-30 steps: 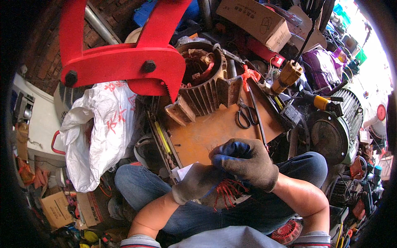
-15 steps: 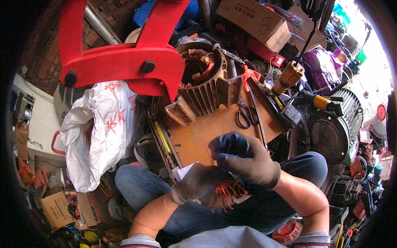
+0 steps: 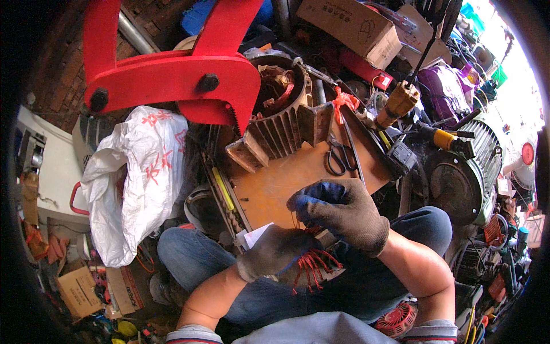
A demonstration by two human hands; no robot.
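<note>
Both my hands wear dark grey-brown work gloves with blue palms. My left hand (image 3: 274, 251) is closed over a part in my lap, mostly hidden beneath it, from which a bunch of red wires (image 3: 314, 268) fans out toward me. Just above it, my right hand (image 3: 344, 211) is pinched, thumb against fingers. A thin dark wire (image 3: 295, 219) runs down from its fingertips toward the left hand. A small white piece of paper (image 3: 255, 235) lies beside the left glove. Beyond my hands is an orange-brown board (image 3: 275, 195) with black-handled scissors (image 3: 340, 158) on it.
A finned motor housing (image 3: 281, 135) stands at the board's far side. A red metal jaw-like frame (image 3: 172, 80) hangs over the upper left. White sack (image 3: 137, 178) sits at left, large grey motor (image 3: 464, 178) at right. A yellow tool (image 3: 398, 106) and cardboard box (image 3: 349, 31) lie farther off.
My right hand has turned so its back shows more, and its fingers have come together into a pinch. The left hand stays almost in place.
</note>
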